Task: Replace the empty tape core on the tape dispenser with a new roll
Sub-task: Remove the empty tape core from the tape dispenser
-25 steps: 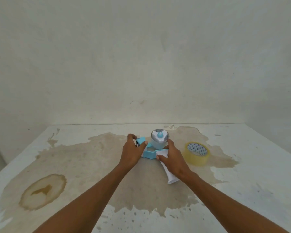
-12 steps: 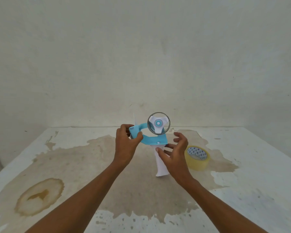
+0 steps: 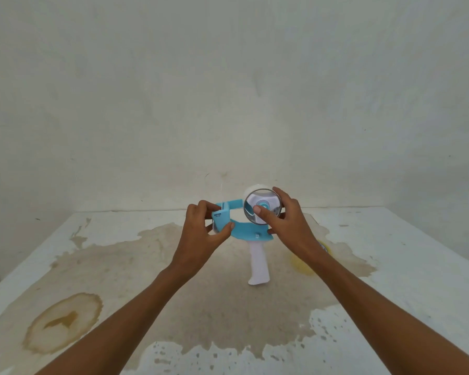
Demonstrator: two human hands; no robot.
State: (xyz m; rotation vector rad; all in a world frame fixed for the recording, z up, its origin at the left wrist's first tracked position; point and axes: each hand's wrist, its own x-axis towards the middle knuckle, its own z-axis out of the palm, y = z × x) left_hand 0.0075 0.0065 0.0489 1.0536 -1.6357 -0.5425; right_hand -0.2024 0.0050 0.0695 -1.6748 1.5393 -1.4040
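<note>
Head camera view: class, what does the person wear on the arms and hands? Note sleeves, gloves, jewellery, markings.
Nothing shows. The left hand and right hand are bare: no gloves, rings or watch. The left forearm and right forearm are bare too, with no sleeve, band or marking up to the picture's lower edge.

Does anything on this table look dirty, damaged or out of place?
Yes. A wide brown stain covers the middle of the white table, and a darker ring-shaped stain sits near its left edge. The tape dispenser looks intact.
</note>
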